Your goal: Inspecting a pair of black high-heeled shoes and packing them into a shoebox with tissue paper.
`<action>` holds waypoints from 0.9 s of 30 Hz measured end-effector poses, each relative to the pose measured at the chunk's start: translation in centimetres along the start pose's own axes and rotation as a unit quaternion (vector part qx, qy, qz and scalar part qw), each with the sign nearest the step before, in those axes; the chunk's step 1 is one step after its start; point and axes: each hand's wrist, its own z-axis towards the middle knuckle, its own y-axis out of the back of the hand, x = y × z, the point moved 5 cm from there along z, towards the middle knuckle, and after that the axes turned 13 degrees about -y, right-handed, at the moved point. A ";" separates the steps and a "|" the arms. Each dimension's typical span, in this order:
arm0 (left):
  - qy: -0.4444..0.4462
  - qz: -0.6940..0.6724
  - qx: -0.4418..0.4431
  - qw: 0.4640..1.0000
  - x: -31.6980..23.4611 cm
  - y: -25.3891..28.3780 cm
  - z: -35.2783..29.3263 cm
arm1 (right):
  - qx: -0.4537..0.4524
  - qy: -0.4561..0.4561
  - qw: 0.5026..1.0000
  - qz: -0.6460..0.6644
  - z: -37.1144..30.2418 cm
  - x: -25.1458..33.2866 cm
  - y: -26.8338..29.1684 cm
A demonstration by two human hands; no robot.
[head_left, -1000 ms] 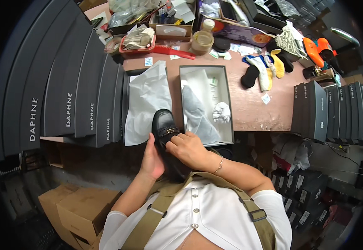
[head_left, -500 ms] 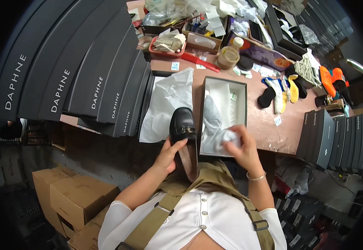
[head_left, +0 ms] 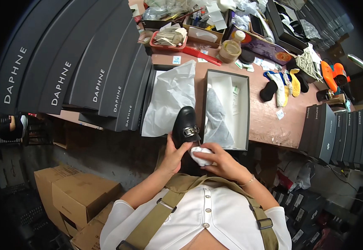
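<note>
A black loafer [head_left: 184, 120] with a metal buckle across its upper is held toe-away in my left hand [head_left: 174, 156], the fingers closed round its side. My right hand [head_left: 225, 162] grips a crumpled wad of white paper [head_left: 201, 156] right at the loafer's opening. Just beyond, the open grey shoebox [head_left: 248, 109] has a greyish-white wrapped item [head_left: 218, 118] along its left side and a small white packet [head_left: 235, 98] in it. White tissue paper [head_left: 169, 98] lies spread to the box's left, over a dark box part.
Stacked dark shoeboxes [head_left: 77, 62] rise on the left, with more boxes [head_left: 321, 131] at the right. Toward the back are a red comb [head_left: 202, 56], a glue jar [head_left: 230, 51] and a tray of sticks [head_left: 169, 39]. Cardboard cartons [head_left: 81, 191] stand below left.
My right hand has brought the paper wad left from over the box to the loafer's opening. The loafer has turned, its buckle facing up more.
</note>
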 end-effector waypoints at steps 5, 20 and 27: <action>-0.009 0.001 0.008 1.000 0.8 -1.5 -0.6 | -0.151 -0.058 0.977 -0.142 2.4 -0.7 -1.6; -0.042 0.019 0.063 0.997 -0.9 -3.0 -1.3 | -0.202 0.000 0.978 0.048 4.7 0.3 1.9; -0.007 -0.015 0.071 0.997 -1.2 -3.9 0.4 | -0.249 0.002 0.967 0.053 6.9 0.2 3.6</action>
